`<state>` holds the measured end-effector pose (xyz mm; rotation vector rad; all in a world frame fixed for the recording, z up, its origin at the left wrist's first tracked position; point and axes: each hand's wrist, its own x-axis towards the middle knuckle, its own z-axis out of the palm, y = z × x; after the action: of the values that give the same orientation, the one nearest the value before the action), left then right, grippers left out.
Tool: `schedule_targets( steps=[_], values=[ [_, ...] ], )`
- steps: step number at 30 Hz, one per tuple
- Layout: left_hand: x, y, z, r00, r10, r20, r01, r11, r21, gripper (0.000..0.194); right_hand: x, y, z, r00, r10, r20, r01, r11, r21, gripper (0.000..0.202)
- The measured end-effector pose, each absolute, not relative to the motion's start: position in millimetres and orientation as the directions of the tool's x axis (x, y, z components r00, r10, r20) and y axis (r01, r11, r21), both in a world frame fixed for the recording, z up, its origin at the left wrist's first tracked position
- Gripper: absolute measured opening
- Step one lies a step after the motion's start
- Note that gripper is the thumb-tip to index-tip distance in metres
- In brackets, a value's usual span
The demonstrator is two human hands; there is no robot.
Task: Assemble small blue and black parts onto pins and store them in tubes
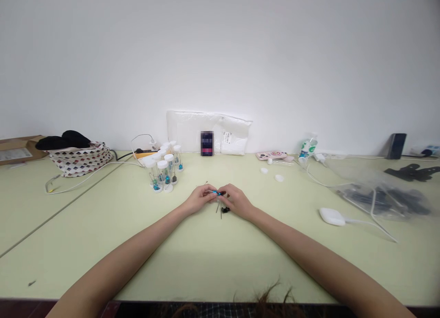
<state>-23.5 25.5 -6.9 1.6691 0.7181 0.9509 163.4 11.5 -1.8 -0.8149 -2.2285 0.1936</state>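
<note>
A small shiny blue piece (216, 193) is pinched between my left hand (200, 198) and my right hand (236, 200), just above the light green table (192, 254). Fingers of both hands are closed on it from either side and hide part of it. Thin metal rods (221, 211) and a small black part (225, 210) lie under and beside my right fingers. Another thin piece (206, 183) shows just beyond my left hand.
Several clear tubes with white caps (168, 158) stand at the back left. Behind are a phone (206, 144) and a plastic package (233, 132). White caps (279, 178), a bottle (308, 146), a white charger (332, 216) and a plastic bag (385, 200) are to the right.
</note>
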Motion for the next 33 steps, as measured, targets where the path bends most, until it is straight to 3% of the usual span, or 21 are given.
schedule_targets(
  steps=[33],
  values=[
    [-24.1, 25.6, -6.4, 0.510, 0.823, 0.252, 0.010, -0.298, 0.955, 0.028, 162.8, 10.2, 0.2, -0.535, 0.636, 0.556, 0.511, 0.768, -0.387, 0.016]
  ],
)
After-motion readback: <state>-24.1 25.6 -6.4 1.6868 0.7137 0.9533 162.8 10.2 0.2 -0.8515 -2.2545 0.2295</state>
